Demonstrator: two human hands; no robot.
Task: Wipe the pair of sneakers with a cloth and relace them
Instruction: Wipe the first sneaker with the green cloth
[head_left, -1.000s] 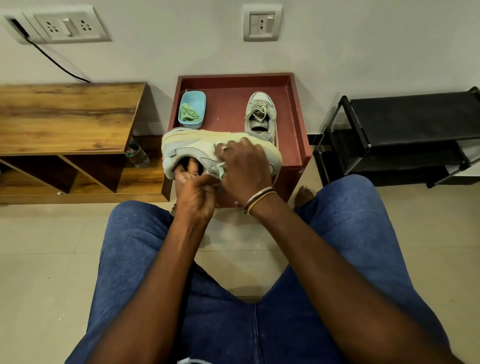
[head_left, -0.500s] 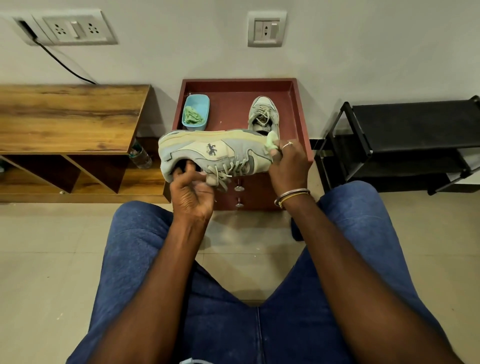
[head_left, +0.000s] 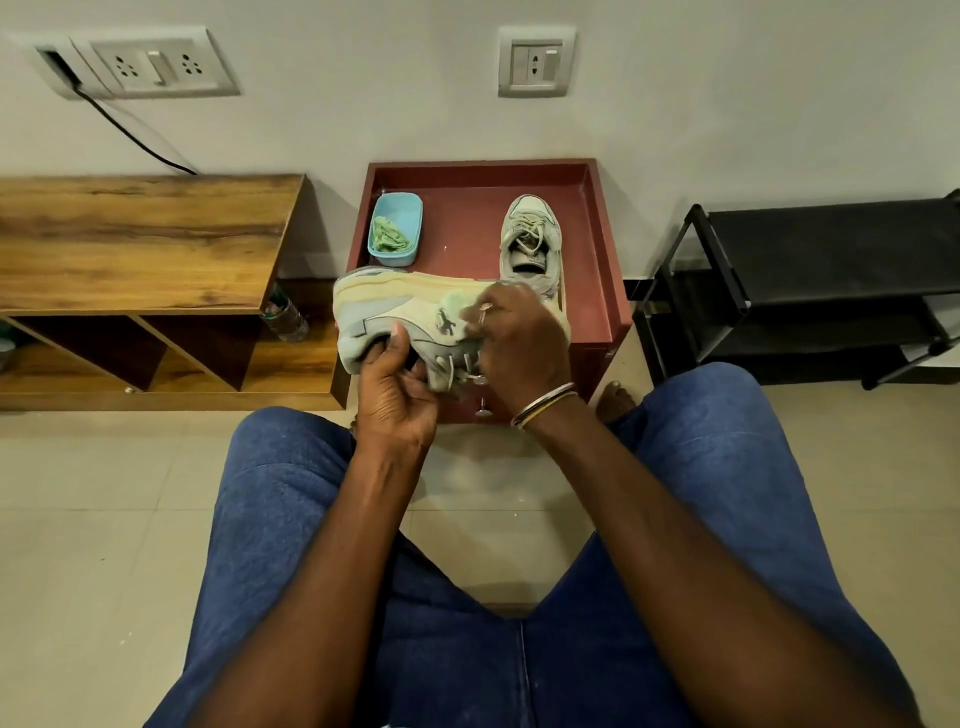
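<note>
A pale grey and cream sneaker (head_left: 384, 306) lies on its side in the air over the front edge of the red table (head_left: 602, 291), sole facing away. My left hand (head_left: 397, 395) grips it at the heel opening, thumb on the outside. My right hand (head_left: 519, 338) presses a small pale green cloth (head_left: 457, 306) against the sneaker's side, near the logo. Loose laces (head_left: 457, 366) hang below the shoe. The second sneaker (head_left: 532, 241) stands upright on the red table, laced, toe towards the wall.
A light blue tub (head_left: 410, 208) holding a green cloth sits at the table's back left. A wooden shelf unit (head_left: 140, 244) stands to the left, with a bottle (head_left: 285, 317) beside it. A black rack (head_left: 810, 280) stands to the right. My knees in blue jeans fill the foreground.
My right hand with the cloth has slid left from the toe end back to the middle of the sneaker's side. The left hand keeps its hold at the heel.
</note>
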